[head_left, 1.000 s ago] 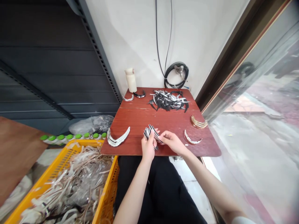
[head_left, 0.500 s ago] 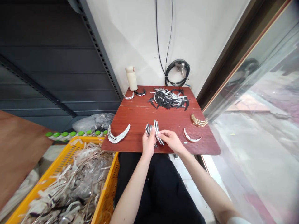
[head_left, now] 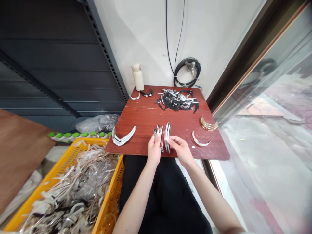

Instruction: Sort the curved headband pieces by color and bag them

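My left hand (head_left: 154, 150) is closed on a bundle of thin black and silver curved strips (head_left: 158, 130), whose upper ends fan apart. My right hand (head_left: 180, 149) pinches a second bundle of silver and black strips (head_left: 167, 135), held upright just right of the first. Both bundles are above the front edge of the red-brown table (head_left: 146, 118). Left of my hands lies a nested stack of silver-white curved strips (head_left: 123, 139). A single pale curved strip (head_left: 200, 143) and a stack of gold curved strips (head_left: 208, 125) lie to the right.
A tangled pile of black and silver strips (head_left: 177, 100) lies at the table's back, with a cream bottle (head_left: 138, 78) at the back left. A yellow crate (head_left: 110, 191) full of scraps stands left of my legs. Coiled black cable (head_left: 176, 73) hangs against the wall.
The two bundles are slightly farther apart, my right hand's having shifted a little right. The strip ends in my left hand are more spread. The view has shifted slightly.
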A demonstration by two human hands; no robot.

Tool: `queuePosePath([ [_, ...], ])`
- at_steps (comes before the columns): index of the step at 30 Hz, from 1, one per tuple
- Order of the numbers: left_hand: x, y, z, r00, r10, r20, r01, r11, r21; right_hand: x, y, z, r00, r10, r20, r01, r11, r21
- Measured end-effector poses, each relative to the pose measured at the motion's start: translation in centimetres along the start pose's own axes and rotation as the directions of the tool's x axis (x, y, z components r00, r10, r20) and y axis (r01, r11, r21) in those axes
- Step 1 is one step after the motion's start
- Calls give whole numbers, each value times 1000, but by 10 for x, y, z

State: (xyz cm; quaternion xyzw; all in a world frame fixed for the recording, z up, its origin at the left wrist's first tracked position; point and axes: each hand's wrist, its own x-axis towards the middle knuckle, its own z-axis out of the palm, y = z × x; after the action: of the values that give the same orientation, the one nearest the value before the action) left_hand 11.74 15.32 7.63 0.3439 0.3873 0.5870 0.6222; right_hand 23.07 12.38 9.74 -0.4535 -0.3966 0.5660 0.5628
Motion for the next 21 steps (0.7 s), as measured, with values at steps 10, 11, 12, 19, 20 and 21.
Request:
queuePosePath([
  [10,-8,-8,4,983,137,-121,-121,984,131,-16,15,16,994,52,-96,-42,994,104],
  [11,-8,-8,4,980,158,-122,-138,978,157,-16,17,17,994,40,-101,-30,994,108],
  [12,-8,-9,3,977,173,-127,-149,972,181,-17,18,18,994,31,-104,-20,994,110],
  [19,-8,-10,0,966,229,-121,-190,945,268,-18,21,16,995,-12,-100,17,999,45],
  [20,-8,-10,1,966,226,-123,-189,948,257,-18,21,15,995,-23,-97,26,999,29],
  [21,-9,-11,1,967,220,-126,-185,953,239,-18,21,15,995,-33,-99,34,999,12],
])
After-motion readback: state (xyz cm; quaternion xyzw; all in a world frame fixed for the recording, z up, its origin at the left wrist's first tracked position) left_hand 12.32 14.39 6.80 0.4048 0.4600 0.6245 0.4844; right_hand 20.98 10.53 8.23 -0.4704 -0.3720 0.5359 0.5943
